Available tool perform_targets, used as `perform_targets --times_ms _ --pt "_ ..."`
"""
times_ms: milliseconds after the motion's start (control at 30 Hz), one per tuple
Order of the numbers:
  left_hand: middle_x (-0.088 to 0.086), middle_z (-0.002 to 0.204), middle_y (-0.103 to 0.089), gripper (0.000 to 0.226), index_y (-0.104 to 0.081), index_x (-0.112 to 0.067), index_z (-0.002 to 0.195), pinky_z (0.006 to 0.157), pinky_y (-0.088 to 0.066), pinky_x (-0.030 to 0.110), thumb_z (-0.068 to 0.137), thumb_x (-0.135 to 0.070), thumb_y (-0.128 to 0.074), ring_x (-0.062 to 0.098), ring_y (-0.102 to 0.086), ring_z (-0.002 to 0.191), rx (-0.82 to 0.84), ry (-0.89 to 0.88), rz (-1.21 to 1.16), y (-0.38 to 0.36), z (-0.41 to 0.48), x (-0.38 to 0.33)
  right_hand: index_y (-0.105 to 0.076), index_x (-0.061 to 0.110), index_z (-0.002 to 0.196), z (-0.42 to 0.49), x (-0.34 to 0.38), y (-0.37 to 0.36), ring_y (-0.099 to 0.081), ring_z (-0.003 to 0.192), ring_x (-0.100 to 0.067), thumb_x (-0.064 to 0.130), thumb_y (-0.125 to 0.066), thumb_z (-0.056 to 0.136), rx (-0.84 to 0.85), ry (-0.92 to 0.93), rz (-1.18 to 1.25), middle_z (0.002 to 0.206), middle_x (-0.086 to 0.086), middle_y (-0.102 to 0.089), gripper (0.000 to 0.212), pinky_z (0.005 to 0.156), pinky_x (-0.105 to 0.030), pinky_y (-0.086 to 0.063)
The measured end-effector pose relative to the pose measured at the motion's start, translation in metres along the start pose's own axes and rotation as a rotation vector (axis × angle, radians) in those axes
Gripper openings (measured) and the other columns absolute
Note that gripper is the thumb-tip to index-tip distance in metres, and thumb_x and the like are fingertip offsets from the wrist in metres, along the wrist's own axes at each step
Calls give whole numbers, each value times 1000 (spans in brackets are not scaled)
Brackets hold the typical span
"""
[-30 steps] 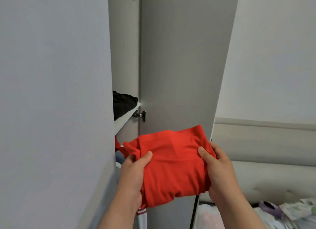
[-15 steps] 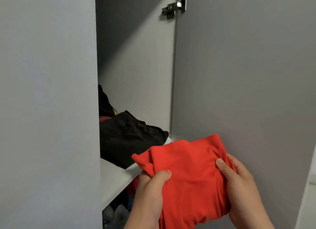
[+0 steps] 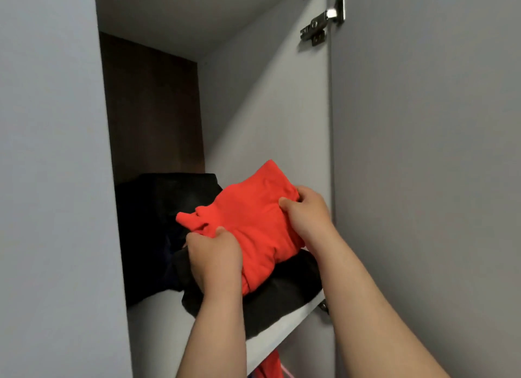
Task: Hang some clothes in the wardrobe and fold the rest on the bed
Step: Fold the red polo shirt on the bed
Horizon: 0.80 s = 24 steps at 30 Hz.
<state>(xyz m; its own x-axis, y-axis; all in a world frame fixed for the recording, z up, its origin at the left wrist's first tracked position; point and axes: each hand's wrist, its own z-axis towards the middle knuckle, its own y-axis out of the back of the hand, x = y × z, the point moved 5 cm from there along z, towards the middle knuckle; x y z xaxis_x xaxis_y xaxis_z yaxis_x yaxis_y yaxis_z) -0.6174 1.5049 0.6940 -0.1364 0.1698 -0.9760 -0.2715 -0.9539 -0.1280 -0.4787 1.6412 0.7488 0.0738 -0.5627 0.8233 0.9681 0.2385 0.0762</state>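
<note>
A folded red garment (image 3: 251, 222) is held over the wardrobe shelf (image 3: 158, 321), above a heap of black clothes (image 3: 158, 214). My left hand (image 3: 215, 257) grips its near left edge, thumb on top. My right hand (image 3: 308, 212) grips its right side, thumb pressed onto the cloth. The garment's underside rests on or just over the black clothes lying at the shelf's front; I cannot tell which.
The open wardrobe door (image 3: 423, 152) stands close on the right, with a metal hinge (image 3: 324, 22) near the top. A grey side panel (image 3: 50, 180) fills the left. More red cloth (image 3: 270, 367) hangs below the shelf. The compartment's back is dark brown.
Both hands have lifted the red garment up and forward into the shelf compartment, over the black clothes. The view has swung left and closer to the wardrobe; the bed is out of sight.
</note>
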Motion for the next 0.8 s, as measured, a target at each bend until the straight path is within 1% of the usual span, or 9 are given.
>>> perform_targets --times_ms 167,200,267,333,367,400,467,567,800 --pt "24 137 -52 59 -36 -3 139 97 -43 47 95 -34 -59 44 -53 121 9 61 195 -8 5 30 -63 14 71 36 -93 -39 -54 67 -16 12 -57 95 144 -226 -149 69 1 -60 25 60 -27 -42" --pt "21 146 -44 64 -33 -6 144 103 -39 49 95 -38 -58 42 -46 130 -16 -28 257 -5 4 25 -64 13 73 36 -102 -40 -59 74 -21 15 -54 96 176 -232 -245 75 -3 -64 25 66 -29 -45" --pt "11 158 -32 59 -36 -15 149 115 -30 49 97 -35 -54 32 -30 145 -51 -330 360 -3 3 4 -68 8 96 31 -103 -35 -64 97 -29 23 -49 99 169 -174 -410 99 -13 -70 24 78 -32 -45" --pt "4 159 -33 47 -45 -19 146 119 -24 44 99 -25 -49 23 -25 148 39 -560 433 -17 3 -14 -64 8 119 29 -85 -29 -59 115 -29 26 -46 100 89 28 -497 122 -11 -66 32 91 -32 -44" --pt "3 159 -34 45 -47 -21 145 120 -22 42 100 -25 -46 22 -23 149 130 -588 498 -27 6 -15 -63 12 125 28 -72 -30 -56 120 -26 26 -45 100 92 185 -533 129 -7 -63 34 98 -33 -43" --pt "2 160 -32 45 -45 -24 146 121 -19 41 102 -29 -42 22 -21 150 228 -572 594 -37 9 -9 -63 16 128 28 -63 -35 -54 124 -23 25 -46 100 142 323 -574 133 -3 -62 34 103 -33 -41" --pt "-1 163 -23 53 -31 -29 153 122 -13 44 103 -43 -32 22 -15 151 386 -464 845 -51 14 17 -65 19 129 27 -63 -49 -52 128 -19 23 -46 102 353 365 -573 136 1 -61 33 107 -28 -36" --pt "-2 166 -12 61 -17 -26 158 123 -8 46 101 -49 -20 21 -8 153 464 -232 1032 -53 22 49 -57 22 139 26 -93 -56 -46 135 -18 29 -40 105 561 143 -622 146 0 -53 38 111 -25 -30" --pt "-1 167 -5 61 -14 -17 158 122 -1 51 102 -41 -15 21 -2 153 488 -125 1174 -55 27 59 -55 18 140 23 -116 -59 -44 138 -24 39 -30 107 680 -59 -700 150 -9 -48 46 113 -29 -29"
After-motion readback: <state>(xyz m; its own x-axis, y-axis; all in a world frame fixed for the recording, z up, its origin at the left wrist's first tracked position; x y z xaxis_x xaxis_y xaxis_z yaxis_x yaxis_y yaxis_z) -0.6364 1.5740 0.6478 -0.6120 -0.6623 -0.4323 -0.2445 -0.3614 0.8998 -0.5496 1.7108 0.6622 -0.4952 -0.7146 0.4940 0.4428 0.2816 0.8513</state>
